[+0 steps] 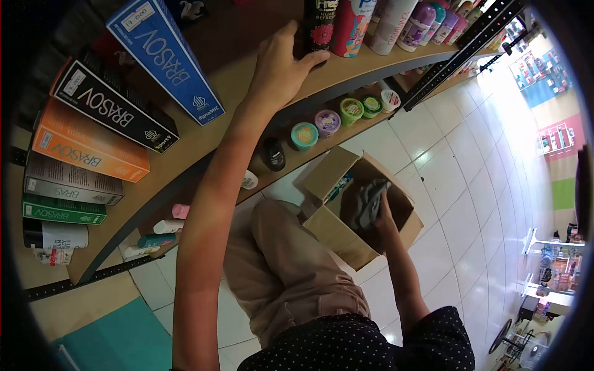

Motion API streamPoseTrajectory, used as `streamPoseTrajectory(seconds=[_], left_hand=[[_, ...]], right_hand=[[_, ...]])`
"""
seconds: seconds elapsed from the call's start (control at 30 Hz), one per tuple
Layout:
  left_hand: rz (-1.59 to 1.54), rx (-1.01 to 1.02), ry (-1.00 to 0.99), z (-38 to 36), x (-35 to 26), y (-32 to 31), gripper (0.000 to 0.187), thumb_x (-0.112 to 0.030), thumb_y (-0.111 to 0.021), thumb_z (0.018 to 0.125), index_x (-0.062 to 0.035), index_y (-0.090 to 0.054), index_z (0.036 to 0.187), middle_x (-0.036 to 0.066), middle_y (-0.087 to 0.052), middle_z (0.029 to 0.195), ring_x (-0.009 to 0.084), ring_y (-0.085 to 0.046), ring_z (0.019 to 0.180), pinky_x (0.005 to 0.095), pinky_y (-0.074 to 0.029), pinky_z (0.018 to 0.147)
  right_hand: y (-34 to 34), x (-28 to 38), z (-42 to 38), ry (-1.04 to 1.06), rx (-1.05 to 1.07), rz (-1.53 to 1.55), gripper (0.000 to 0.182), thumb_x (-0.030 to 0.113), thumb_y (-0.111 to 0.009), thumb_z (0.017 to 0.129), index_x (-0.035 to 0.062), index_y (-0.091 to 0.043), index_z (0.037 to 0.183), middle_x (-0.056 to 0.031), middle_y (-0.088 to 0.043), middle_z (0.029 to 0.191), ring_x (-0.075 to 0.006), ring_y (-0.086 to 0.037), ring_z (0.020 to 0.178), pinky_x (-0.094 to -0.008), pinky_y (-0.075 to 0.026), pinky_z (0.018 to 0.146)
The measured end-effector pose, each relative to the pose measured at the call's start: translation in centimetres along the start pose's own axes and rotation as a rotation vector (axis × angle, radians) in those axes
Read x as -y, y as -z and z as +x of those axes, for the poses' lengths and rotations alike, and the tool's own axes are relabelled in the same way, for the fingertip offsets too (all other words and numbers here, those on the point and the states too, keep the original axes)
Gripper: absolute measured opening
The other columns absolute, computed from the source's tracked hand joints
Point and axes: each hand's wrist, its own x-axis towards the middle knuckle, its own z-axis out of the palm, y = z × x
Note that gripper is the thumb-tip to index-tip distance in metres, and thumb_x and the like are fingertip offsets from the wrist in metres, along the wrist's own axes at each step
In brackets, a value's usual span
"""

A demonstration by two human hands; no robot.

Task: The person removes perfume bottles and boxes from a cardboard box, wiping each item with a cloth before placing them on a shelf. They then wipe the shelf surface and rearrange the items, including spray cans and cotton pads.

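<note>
- Left fingers (317, 58), 12 o'clock, beside the black can (320, 28); I can't tell if gripping.
- Right fingers (384, 207), 3 o'clock, clamp a grey bundle (369, 204), likely crumpled for easy hold.

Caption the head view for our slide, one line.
Left hand beside a black can on a curved shelf; right hand holding grey cloth in an open cardboard box.

Black top (328, 349), small white dots all over; loose short sleeve (440, 334), right arm (405, 272). Brown trousers (300, 266), belt loops (320, 304). Left hand (278, 73), right hand (385, 214) bare.
</note>
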Motion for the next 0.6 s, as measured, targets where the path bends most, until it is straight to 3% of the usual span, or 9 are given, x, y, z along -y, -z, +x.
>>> streamPoseTrajectory(seconds=[0.1,0.13,0.27,0.33,0.43,0.47,0.53,0.6], left_hand=[[0.288,-0.142,-0.136,-1.4,-1.5,0.6,0.047,-0.018,-0.067,0.068,0.0024,-0.045,0.105,0.020,-0.052,0.099,0.0305,-0.052,0.087,0.0373,-0.040,0.075],[0.252,-0.154,-0.138,-2.1,-3.0,1.2,0.048,-0.015,-0.066,0.069,0.0022,-0.043,0.108,0.020,-0.050,0.102,0.0308,-0.051,0.091,0.0369,-0.039,0.077],[0.074,-0.216,-0.037,-10.1,-6.3,1.9,0.046,-0.007,-0.061,0.072,0.0006,-0.041,0.112,0.015,-0.050,0.108,0.0289,-0.048,0.101,0.0412,-0.034,0.089],[0.118,-0.133,0.088,-15.7,-6.7,2.5,0.046,-0.002,-0.058,0.072,0.0010,-0.039,0.114,0.015,-0.050,0.108,0.0268,-0.048,0.102,0.0419,-0.034,0.090],[0.161,0.002,0.350,-21.4,-6.7,2.2,0.045,0.000,-0.056,0.071,0.0016,-0.039,0.113,0.016,-0.051,0.104,0.0262,-0.049,0.100,0.0388,-0.034,0.090],[0.159,0.007,0.353,-23.0,-6.5,2.1,0.045,0.000,-0.056,0.071,0.0016,-0.039,0.113,0.016,-0.051,0.104,0.0262,-0.049,0.100,0.0388,-0.034,0.090],[0.088,-0.039,0.602,-25.4,-6.3,2.0,0.042,-0.001,-0.055,0.073,0.0015,-0.040,0.112,0.015,-0.052,0.103,0.0262,-0.049,0.099,0.0371,-0.033,0.091],[0.081,-0.043,0.643,-26.2,-6.3,2.3,0.040,-0.002,-0.054,0.074,0.0013,-0.041,0.112,0.015,-0.052,0.103,0.0255,-0.049,0.099,0.0366,-0.033,0.090]], right_hand=[[1.9,-3.2,3.9,0.166,-0.168,-0.199,0.052,0.046,-0.055,0.075,0.0043,-0.053,0.106,-0.0108,-0.056,0.100,-0.0220,-0.053,0.093,-0.0338,-0.043,0.081],[2.1,-4.1,4.9,0.163,-0.170,-0.195,0.052,0.046,-0.055,0.075,0.0043,-0.053,0.106,-0.0108,-0.056,0.100,-0.0220,-0.053,0.093,-0.0338,-0.043,0.081],[-0.7,-7.3,8.1,0.181,-0.736,-0.742,0.063,0.043,-0.069,0.059,-0.0041,-0.053,0.098,-0.0122,-0.058,0.090,-0.0221,-0.055,0.079,-0.0317,-0.043,0.072],[1.3,-8.5,10.7,0.032,-1.158,-1.236,0.058,0.039,-0.069,0.056,-0.0065,-0.054,0.090,-0.0152,-0.059,0.087,-0.0255,-0.056,0.078,-0.0339,-0.044,0.070],[0.4,-8.8,10.4,0.134,-1.152,-1.299,0.061,0.035,-0.073,0.051,-0.0062,-0.053,0.092,-0.0219,-0.058,0.092,-0.0300,-0.057,0.087,-0.0346,-0.045,0.070],[1.0,-8.9,10.6,0.129,-1.157,-1.298,0.061,0.035,-0.073,0.051,-0.0062,-0.053,0.092,-0.0219,-0.058,0.092,-0.0300,-0.057,0.087,-0.0346,-0.045,0.070],[2.1,-8.5,11.0,0.097,-1.192,-1.358,0.058,0.037,-0.070,0.054,-0.0053,-0.053,0.090,-0.0205,-0.058,0.091,-0.0306,-0.057,0.085,-0.0357,-0.045,0.071],[2.3,-7.6,10.6,0.107,-1.157,-1.348,0.052,0.034,-0.068,0.058,-0.0033,-0.053,0.090,-0.0183,-0.059,0.090,-0.0305,-0.057,0.084,-0.0355,-0.045,0.072]])
